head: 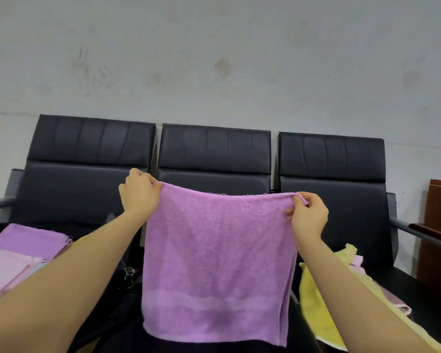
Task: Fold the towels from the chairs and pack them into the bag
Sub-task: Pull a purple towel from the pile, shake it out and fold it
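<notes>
Centre of frame: left hand (140,193) and right hand (308,217) each pinch a top corner of the purple terry towel (215,263), hanging doubled before the black padded chairs (214,151). Risk: either grip slackening would drop a corner, undoing the fold.

Both arms reach forward, raised; left hand (140,193) and right hand (308,216) each in a closed pinching grip.

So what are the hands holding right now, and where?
The purple towel, pinched at its two top corners: left hand at one, right hand at the other.
</notes>
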Tool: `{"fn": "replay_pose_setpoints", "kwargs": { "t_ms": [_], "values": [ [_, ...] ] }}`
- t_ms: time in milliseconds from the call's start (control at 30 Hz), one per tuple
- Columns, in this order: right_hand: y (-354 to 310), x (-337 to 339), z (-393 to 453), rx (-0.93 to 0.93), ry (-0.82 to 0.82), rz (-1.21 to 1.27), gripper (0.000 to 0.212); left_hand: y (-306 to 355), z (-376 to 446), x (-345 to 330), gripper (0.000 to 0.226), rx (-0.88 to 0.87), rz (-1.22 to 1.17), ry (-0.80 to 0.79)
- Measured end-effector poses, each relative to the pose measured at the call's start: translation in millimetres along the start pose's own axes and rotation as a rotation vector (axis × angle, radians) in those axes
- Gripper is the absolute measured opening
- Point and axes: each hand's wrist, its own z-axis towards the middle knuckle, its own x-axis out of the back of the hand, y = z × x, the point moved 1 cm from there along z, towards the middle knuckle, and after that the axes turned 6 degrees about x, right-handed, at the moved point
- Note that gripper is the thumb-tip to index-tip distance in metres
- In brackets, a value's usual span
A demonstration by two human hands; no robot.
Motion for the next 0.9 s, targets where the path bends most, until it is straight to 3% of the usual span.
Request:
{"fn": "replay_pose_setpoints", "kwargs": {
  "t_ms": [233,533,900],
  "values": [
    [-13.6,-2.2,5.5,0.057,0.047,0.085,0.010,2.7,2.6,9.7,0.015,0.075,-0.195,-0.059],
    [-28.1,11.1,8.2,0.167,0.006,-0.098,0.018,-1.1,-5.0,23.1,0.006,0.218,-0.486,-0.039],
    [-25.4,29.6,2.1,0.139,-0.045,-0.124,0.020,-14.1,-42.3,27.3,0.008,0.282,-0.598,-0.008]
  ]
}}
